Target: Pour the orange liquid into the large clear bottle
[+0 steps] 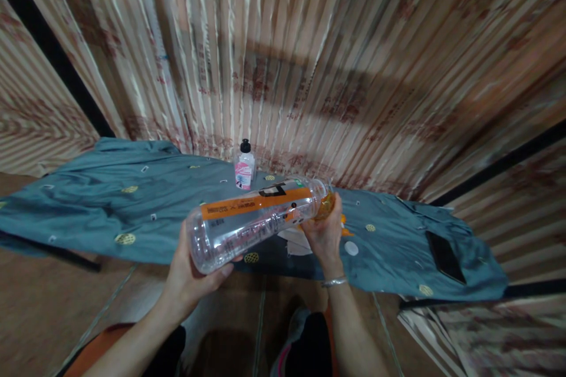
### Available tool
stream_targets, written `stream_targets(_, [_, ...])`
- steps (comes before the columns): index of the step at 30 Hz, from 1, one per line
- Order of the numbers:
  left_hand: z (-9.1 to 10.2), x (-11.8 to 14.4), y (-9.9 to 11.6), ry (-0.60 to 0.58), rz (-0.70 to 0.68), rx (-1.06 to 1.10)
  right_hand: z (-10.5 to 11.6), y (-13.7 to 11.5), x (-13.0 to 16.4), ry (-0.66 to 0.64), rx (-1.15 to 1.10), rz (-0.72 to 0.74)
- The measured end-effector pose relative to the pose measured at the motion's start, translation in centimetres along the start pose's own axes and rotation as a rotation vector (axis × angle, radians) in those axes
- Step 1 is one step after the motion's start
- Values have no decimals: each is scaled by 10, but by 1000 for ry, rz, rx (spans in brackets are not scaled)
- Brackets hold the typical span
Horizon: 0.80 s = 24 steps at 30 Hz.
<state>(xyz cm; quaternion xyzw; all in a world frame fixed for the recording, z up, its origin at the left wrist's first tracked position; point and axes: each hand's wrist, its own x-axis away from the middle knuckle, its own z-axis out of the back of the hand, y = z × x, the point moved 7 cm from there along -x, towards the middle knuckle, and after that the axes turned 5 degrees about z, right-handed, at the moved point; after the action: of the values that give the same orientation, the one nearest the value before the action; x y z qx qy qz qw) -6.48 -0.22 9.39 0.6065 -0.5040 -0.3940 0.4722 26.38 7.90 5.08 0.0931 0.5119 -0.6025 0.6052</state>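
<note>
A large clear plastic bottle (256, 221) with an orange label lies tilted across the view, its base to the left and lower than its neck. My left hand (188, 277) is wrapped round the base end. At the neck, my right hand (325, 238) is closed round an amber, see-through piece (326, 205) that meets the bottle's mouth; whether it is a cap or a small container I cannot tell. Below the bottle are pale papers (296, 242), a white round disc (351, 248) and a small orange item (346, 227), partly behind my right hand.
A small bottle with a black cap (244, 168) stands at the back of the cloth-covered table (150, 206). A black phone (444, 256) lies near the right end. Behind the table hangs a pleated curtain (265, 59), with dark poles on both sides.
</note>
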Motion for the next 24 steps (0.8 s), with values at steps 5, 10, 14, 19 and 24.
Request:
stream_targets(5, [-6, 6, -2, 26, 94, 51, -1, 2, 1, 7, -14, -9])
stream_targets(10, [-3, 6, 0, 15, 80, 3, -1, 2, 2, 29, 14, 25])
stream_targets(14, [-5, 7, -1, -13, 94, 0, -1, 2, 2, 28, 3, 11])
stream_targets(19, [-4, 9, -4, 13, 83, 22, -3, 3, 2, 9, 5, 5])
stream_targets(24, [-1, 11, -10, 31, 97, 49, -3, 2, 2, 0, 9, 25])
